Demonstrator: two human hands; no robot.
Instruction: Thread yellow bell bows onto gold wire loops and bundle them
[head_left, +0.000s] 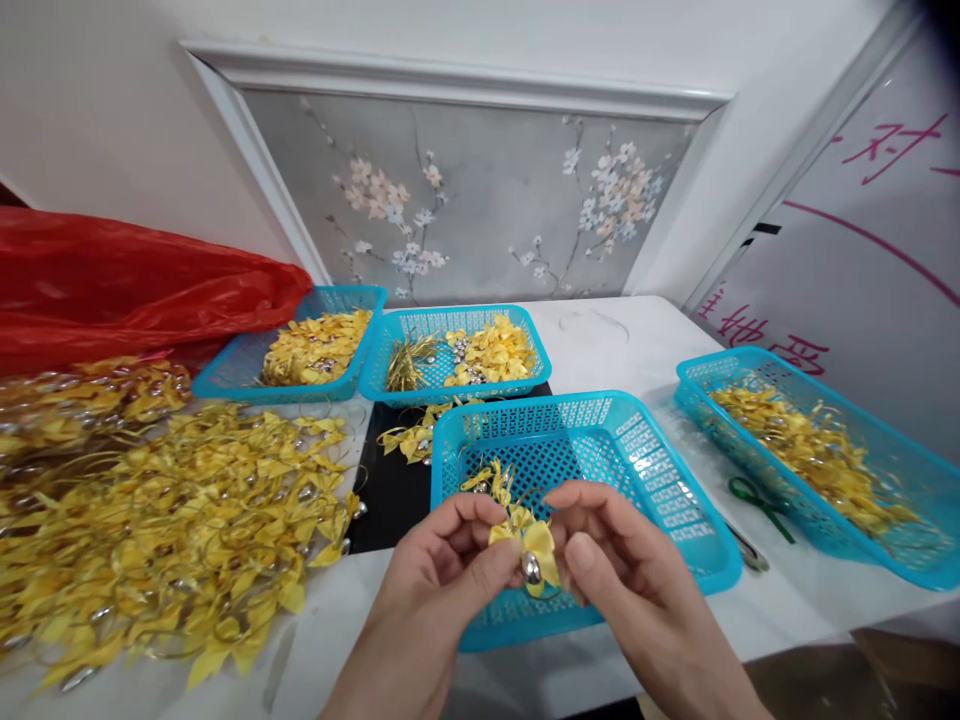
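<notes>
A yellow ribbon bow (546, 545) with a shiny silver bell is held over the front blue basket (675, 480). My left hand (457, 560) pinches it between thumb and fingers. Close against its right side, my right hand (622, 560) is curled, thumb near the bent fingers; whatever lies between them is hidden. Several more yellow bows (491, 480) lie inside that basket, just behind my hands. A few others rest on the black mat (379, 510) beyond its left rim.
A large heap of yellow bows (180, 530) covers the table's left, beside a red plastic bag (135, 290). Two blue baskets (457, 318) (367, 295) holding bows stand behind. At right, another blue basket (892, 450) holds bows, with green-handled scissors (757, 500) beside it.
</notes>
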